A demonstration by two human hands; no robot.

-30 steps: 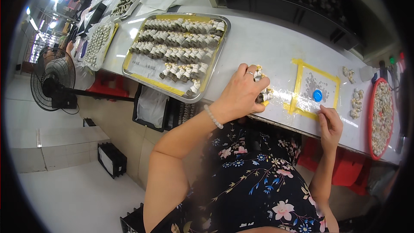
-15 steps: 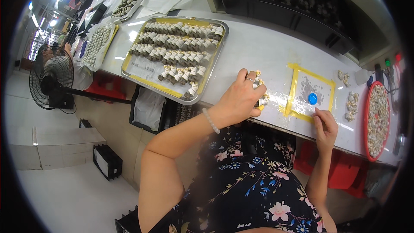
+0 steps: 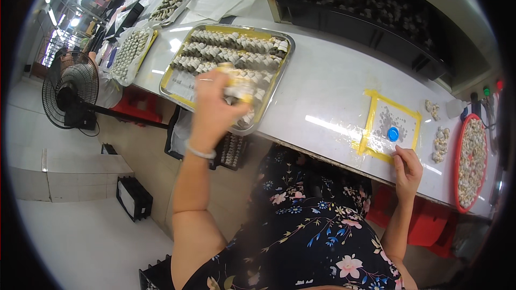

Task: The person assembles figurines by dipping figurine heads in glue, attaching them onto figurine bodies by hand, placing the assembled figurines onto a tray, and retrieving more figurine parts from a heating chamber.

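Observation:
My left hand (image 3: 212,102) is over the metal tray (image 3: 290,53), its fingers closed around a small bunch of white and yellow figurines (image 3: 240,88). Motion smears the hand and the bunch. Rows of similar small white figurines with dark bases (image 3: 231,56) stand on the tray's yellow-edged liner. At the table's front edge rests my right hand (image 3: 408,172), loosely curled, thumb apart from the fingers, with nothing visible in it. Just beyond its fingertips lie a yellow-taped square (image 3: 371,123) and a round blue cap (image 3: 393,134) inside it.
A red basket (image 3: 458,166) full of small pieces stands at the right, with little piles of figurines (image 3: 441,145) beside it. Farther left are more filled trays (image 3: 130,51) and white sheets (image 3: 226,0). A black fan (image 3: 70,88) stands left of the table.
My left hand has moved left from the tabletop to the tray, carrying the bunch of figurines. My right hand has barely moved. The view has shifted slightly.

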